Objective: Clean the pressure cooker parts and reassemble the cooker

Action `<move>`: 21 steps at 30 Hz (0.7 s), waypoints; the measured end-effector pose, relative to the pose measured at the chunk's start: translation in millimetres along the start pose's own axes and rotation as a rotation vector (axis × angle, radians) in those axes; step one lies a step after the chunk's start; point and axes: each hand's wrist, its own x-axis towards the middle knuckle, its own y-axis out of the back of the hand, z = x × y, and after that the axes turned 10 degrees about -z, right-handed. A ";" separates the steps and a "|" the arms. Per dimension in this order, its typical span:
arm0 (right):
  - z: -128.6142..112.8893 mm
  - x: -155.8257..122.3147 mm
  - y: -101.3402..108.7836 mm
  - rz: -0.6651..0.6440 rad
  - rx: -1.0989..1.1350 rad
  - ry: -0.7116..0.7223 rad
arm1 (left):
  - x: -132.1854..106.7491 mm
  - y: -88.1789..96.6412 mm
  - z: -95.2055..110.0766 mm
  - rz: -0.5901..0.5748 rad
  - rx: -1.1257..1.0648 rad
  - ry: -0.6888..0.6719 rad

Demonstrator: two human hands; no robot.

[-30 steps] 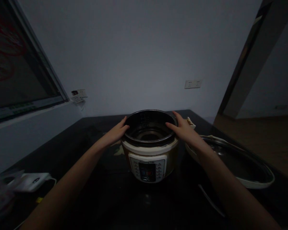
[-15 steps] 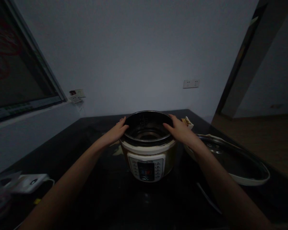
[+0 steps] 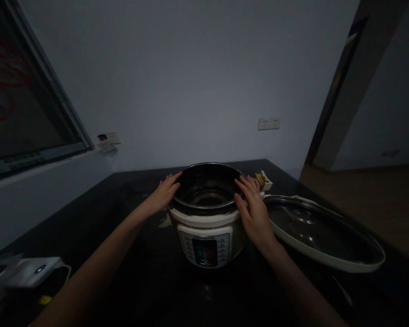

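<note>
A rice cooker [image 3: 209,221] with a pale rim and a dark control panel [image 3: 205,252] stands uncovered in front of me. Its dark inner pot [image 3: 204,200] has marks on the inside wall, and no food shows in it. My left hand [image 3: 162,196] grips the pot's rim from the left, fingers extended over the edge. On the other side, my right hand [image 3: 255,215] holds the right part of the rim, fingertips at the edge and palm along the cooker's side. The oval glass lid [image 3: 327,236] with a pale border tilts beside my right forearm.
All this stands on a black, shiny tabletop [image 3: 136,268]. At the left lie a white plugged-in device [image 3: 34,271] and a small yellow thing [image 3: 45,299]. A small brown-and-white object [image 3: 263,180] is behind the right hand. Wall sockets [image 3: 269,123] are at the back.
My right hand has shifted toward me along the rim, its fingers now more stretched out. My left hand stays at the left rim. The view has moved slightly, showing more of the lid.
</note>
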 end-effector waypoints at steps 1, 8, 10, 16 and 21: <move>-0.7 -3.5 -2.5 -0.001 -0.007 -0.001 | -0.6 1.0 0.6 -0.005 0.017 0.011; 0.3 -10.3 -13.2 0.029 -0.014 0.011 | 4.4 22.1 -4.3 0.183 -0.186 0.093; 0.6 -10.4 -15.3 0.044 -0.012 0.020 | 9.3 23.1 -12.3 0.224 -0.272 0.128; 1.0 -9.1 -18.5 0.061 -0.018 0.027 | 15.5 4.7 -32.0 0.225 -0.482 0.192; 1.5 -8.0 -17.0 0.039 -0.054 0.027 | 16.3 -0.4 -36.2 0.278 -0.555 0.198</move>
